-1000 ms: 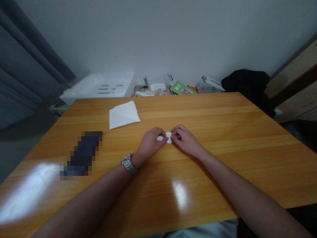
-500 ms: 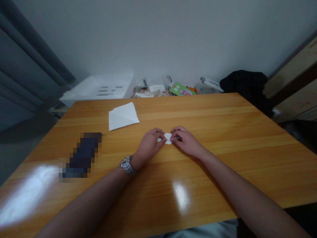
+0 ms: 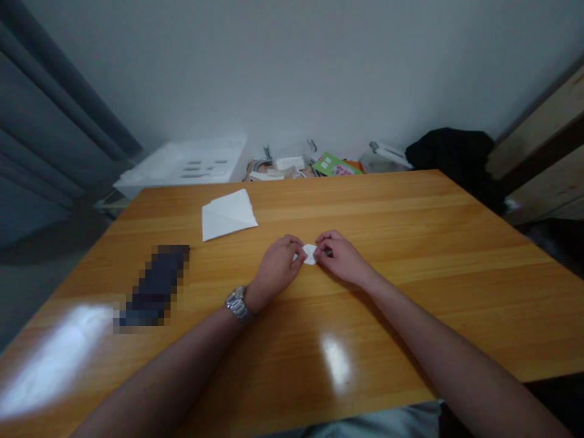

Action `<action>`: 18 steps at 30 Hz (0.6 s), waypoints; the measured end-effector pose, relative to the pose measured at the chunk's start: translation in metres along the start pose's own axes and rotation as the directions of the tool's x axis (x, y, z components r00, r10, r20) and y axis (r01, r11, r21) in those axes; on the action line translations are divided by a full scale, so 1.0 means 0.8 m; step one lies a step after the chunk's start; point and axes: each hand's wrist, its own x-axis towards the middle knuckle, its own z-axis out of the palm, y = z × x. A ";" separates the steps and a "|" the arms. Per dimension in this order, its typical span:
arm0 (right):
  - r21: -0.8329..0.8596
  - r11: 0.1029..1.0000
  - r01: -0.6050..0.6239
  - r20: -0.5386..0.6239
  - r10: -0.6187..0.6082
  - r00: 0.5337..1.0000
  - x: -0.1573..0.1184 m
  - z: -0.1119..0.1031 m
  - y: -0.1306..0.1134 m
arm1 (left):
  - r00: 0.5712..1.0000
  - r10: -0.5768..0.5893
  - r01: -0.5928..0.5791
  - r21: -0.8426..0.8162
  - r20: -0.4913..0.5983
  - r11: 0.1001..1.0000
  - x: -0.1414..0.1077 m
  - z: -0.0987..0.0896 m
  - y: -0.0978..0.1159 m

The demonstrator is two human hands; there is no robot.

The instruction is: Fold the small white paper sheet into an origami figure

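Note:
A small folded piece of white paper (image 3: 309, 254) lies between my hands near the middle of the wooden table (image 3: 392, 207). Its left edge is pinched by my left hand (image 3: 281, 260), thumb and fingers together. My right hand (image 3: 340, 257) pinches the opposite edge in the same way. Parts of the paper are covered by my fingertips, and its creases are too small to make out clearly. A metal watch (image 3: 238, 303) is on my left wrist.
White paper sheets (image 3: 229, 215) lie on the table at the back left. A blurred-out dark object (image 3: 155, 286) is nearer on the left. Beyond the far edge are a white tray (image 3: 182, 161), a green booklet (image 3: 336, 165) and black cloth (image 3: 451, 155).
Both hands stay at the paper's two sides with nearly the same pinch. The whole view has shifted very slightly; nothing else has visibly moved.

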 end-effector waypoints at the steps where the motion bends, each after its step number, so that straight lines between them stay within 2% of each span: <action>1: 0.002 1.000 0.008 0.002 -0.008 1.000 0.000 0.000 0.000 | 1.000 0.010 -0.010 -0.006 -0.005 1.000 0.000 0.000 -0.001; 7: 0.024 0.999 0.045 0.003 -0.045 0.999 -0.004 -0.005 -0.003 | 0.998 0.065 -0.066 -0.068 -0.014 0.996 -0.004 -0.003 -0.006; 11: 0.024 0.999 0.032 -0.011 -0.032 0.999 -0.006 -0.008 -0.006 | 0.998 0.051 -0.053 -0.062 -0.027 0.997 -0.006 -0.003 -0.006; 18: -0.026 0.997 0.076 -0.018 -0.077 0.997 -0.006 -0.009 -0.005 | 0.997 0.073 -0.075 -0.054 -0.039 0.996 -0.007 -0.003 -0.006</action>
